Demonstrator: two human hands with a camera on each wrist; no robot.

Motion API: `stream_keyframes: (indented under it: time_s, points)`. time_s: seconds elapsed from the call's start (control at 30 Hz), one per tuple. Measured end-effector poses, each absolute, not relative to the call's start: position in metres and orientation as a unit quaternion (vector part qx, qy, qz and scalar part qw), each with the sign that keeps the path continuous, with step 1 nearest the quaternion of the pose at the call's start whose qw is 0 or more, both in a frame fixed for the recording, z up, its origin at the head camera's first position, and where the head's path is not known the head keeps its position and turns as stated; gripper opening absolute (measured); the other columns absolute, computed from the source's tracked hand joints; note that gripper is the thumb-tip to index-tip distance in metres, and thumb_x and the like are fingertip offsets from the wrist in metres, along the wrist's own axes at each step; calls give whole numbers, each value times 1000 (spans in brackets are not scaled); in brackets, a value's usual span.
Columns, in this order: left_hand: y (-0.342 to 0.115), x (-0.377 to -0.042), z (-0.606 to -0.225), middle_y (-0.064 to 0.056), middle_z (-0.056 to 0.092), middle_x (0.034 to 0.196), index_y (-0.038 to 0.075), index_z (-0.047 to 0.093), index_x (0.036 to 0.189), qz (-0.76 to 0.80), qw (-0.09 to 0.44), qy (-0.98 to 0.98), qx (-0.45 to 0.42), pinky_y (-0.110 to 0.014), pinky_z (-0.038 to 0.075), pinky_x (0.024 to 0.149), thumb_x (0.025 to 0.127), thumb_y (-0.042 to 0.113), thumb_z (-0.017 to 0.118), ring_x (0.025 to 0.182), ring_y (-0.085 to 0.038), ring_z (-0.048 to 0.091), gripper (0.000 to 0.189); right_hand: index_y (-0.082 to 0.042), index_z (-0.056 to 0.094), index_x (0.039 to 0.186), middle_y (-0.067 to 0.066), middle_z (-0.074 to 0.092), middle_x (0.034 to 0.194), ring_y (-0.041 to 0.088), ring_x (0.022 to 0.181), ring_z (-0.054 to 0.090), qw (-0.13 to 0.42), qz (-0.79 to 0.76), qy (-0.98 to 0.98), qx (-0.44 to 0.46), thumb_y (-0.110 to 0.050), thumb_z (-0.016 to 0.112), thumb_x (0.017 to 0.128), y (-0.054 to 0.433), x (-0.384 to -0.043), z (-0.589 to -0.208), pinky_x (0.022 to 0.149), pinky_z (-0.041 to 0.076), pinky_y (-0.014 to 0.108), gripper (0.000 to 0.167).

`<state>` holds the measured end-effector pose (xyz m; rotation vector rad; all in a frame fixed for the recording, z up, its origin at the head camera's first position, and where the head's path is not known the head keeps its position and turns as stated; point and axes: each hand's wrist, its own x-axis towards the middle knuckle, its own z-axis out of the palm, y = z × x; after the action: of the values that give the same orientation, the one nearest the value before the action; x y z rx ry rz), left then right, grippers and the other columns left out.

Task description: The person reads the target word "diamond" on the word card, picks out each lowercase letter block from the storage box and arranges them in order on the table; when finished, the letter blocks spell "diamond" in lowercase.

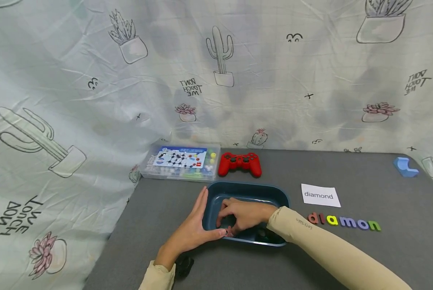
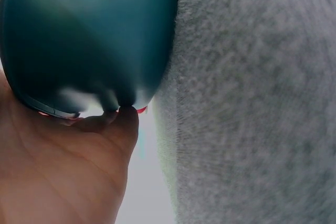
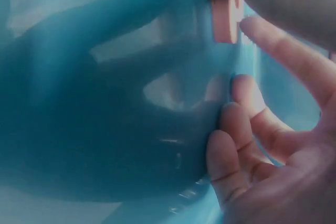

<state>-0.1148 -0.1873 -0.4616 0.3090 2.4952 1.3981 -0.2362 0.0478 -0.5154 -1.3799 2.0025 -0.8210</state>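
Note:
My left hand (image 1: 189, 237) rests against the near left corner of a dark teal tray (image 1: 250, 186). Its fingers lie fairly straight along the left side, and the thumb reaches over the near edge. Inside the tray, my right hand (image 1: 247, 215) pinches a pinkish-red piece (image 3: 224, 11) between thumb and index finger. That piece looks like a thick plastic letter, but which letter is hidden. The other right fingers bend against the tray's inner surface. To the right, colored letters (image 1: 343, 221) spell "diamon" below a white card (image 1: 320, 195) printed "diamond".
Behind the tray stand a clear plastic box (image 1: 180, 162) of small parts with a molecule label and a red game controller (image 1: 240, 163). A light blue block (image 1: 405, 166) sits at the far right. A dark object (image 1: 184, 266) lies by the left wrist. A cactus-print cloth (image 1: 267, 80) hangs behind.

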Motion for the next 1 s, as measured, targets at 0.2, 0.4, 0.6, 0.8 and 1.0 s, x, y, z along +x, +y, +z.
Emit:
stream_keyframes:
  time_s: [0.2,0.4,0.6,0.8,1.0]
  points:
    - [-189,-115,-462,4,-13,179,27,-6,173,483,134,859,108,-74,20,119,89,52,84,162,-38,5,125,-45,76,111,-15,54,120,10,110,48,265,-298,740,-541,-30,87,89,45,-235,-516,89,48,32,29]
    - [-187,-116,-461,6,-13,178,29,-6,173,480,135,861,105,-72,18,122,88,54,84,163,-35,3,126,-26,69,102,-13,62,105,8,97,57,267,-309,745,-527,-12,85,91,43,-228,-493,83,53,29,25]
    - [-188,-116,-463,2,-13,179,25,-6,173,481,127,860,117,-70,18,123,89,52,83,163,-33,2,125,-13,63,96,-7,66,88,8,77,60,260,-354,741,-508,1,76,96,47,-211,-451,71,54,26,19]
    - [-187,-116,-463,-1,-13,179,22,-5,173,479,123,861,119,-70,18,122,90,52,82,163,-35,3,124,-10,68,95,-4,71,87,9,76,64,258,-392,759,-451,0,75,98,51,-207,-438,73,56,28,13]
    - [-187,-114,-462,1,-11,179,23,-5,173,467,119,869,112,-70,19,122,89,54,83,163,-34,4,126,-7,74,100,-3,72,88,15,79,68,230,-437,769,-406,0,72,101,64,-209,-430,76,58,30,7]
